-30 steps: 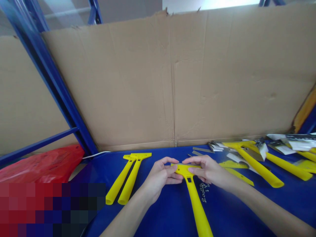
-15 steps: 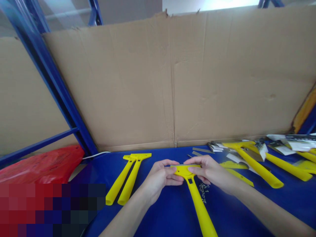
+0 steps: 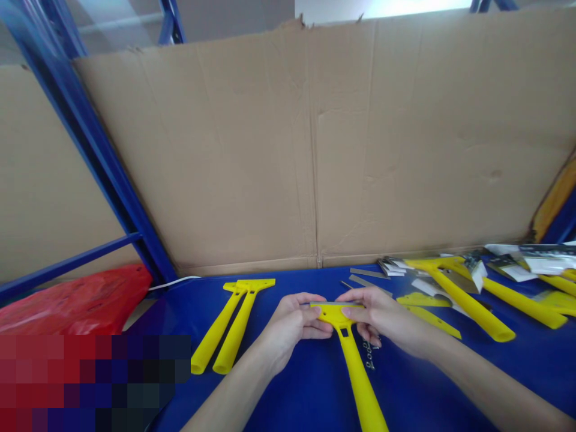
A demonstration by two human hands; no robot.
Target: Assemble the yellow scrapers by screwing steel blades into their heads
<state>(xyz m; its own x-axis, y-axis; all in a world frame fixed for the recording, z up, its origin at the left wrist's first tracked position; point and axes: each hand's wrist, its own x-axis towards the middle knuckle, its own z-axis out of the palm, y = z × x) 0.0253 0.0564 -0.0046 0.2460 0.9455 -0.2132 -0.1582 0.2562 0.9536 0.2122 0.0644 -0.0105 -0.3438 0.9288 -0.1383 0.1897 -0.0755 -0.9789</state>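
Over the blue counter [image 3: 297, 390], your left hand [image 3: 290, 327] and right hand [image 3: 371, 312] hold the yellow scraper [image 3: 344, 318] between them, fingers closed on opposite ends of its wide head, its handle slanting toward you. Two yellow scrapers [image 3: 234, 327] lie beside your left forearm.

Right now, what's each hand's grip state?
Left hand: closed, pinching the left end of the yellow tool's head.
Right hand: closed, pinching the right end of the same head.
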